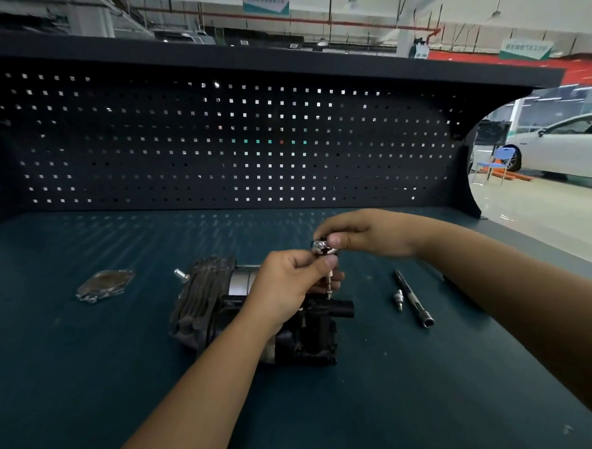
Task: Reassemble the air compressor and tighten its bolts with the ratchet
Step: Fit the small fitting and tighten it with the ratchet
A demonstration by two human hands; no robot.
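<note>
the compressor (pixel 223 310) lies on its side mid-bench (pixel 90 389), finned end toward 9 o'clock, black end toward 3. above the black end, at about 1 o'clock from its middle, the ratchet (pixel 321 247) head sits atop a thin shaft (pixel 329 285) that points down at the housing. the left hand (pixel 287 286) curls round that shaft just under the head. the right hand (pixel 363 234) pinches the head from 3 o'clock, fingers curled tight; the handle is hidden. a round plate (pixel 104 284) lies well apart at 9 o'clock. at 3 o'clock lie a long bar (pixel 413 299) and, just beside it, a short bit (pixel 399 299). a pegboard (pixel 180 144) stands at 12.
</note>
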